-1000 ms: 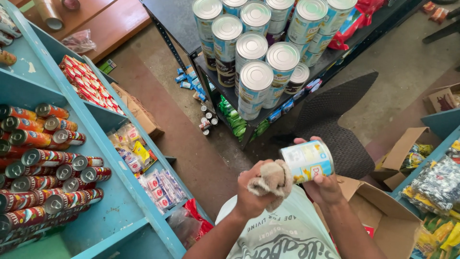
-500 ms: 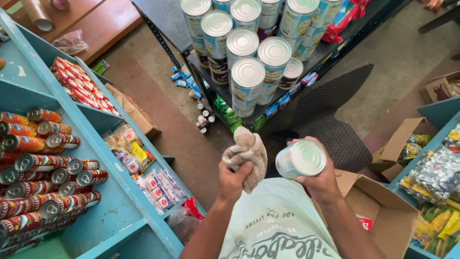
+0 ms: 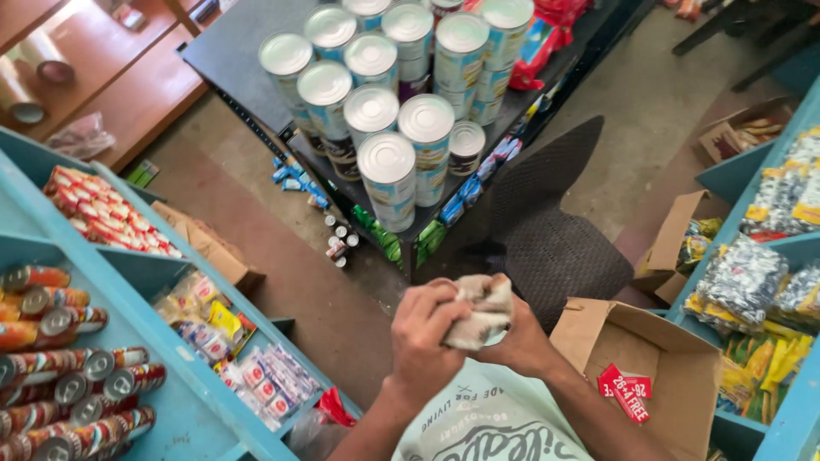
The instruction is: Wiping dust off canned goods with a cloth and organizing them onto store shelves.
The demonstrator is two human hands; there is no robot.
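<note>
My left hand [image 3: 424, 335] presses a crumpled beige cloth [image 3: 483, 309] onto the top of a tin can that my right hand [image 3: 519, 343] holds from below. The cloth and my fingers hide almost all of the can; only a pale sliver [image 3: 497, 339] shows. Both hands meet in front of my chest, above my light printed shirt [image 3: 478, 423]. Straight ahead, a stack of similar silver-lidded tins [image 3: 389, 166] stands on a black shelf [image 3: 218, 51].
Blue shelves [image 3: 128, 265] on the left hold red cans [image 3: 51, 376] and snack packets. An open cardboard box [image 3: 675, 358] sits at the right, by another blue shelf of foil packets [image 3: 743, 282]. A black woven seat [image 3: 555, 248] lies on the floor ahead.
The can, held out to the right with its lid showing, has come in under the cloth. My left hand has brought the cloth down over it, and the hands have closed together.
</note>
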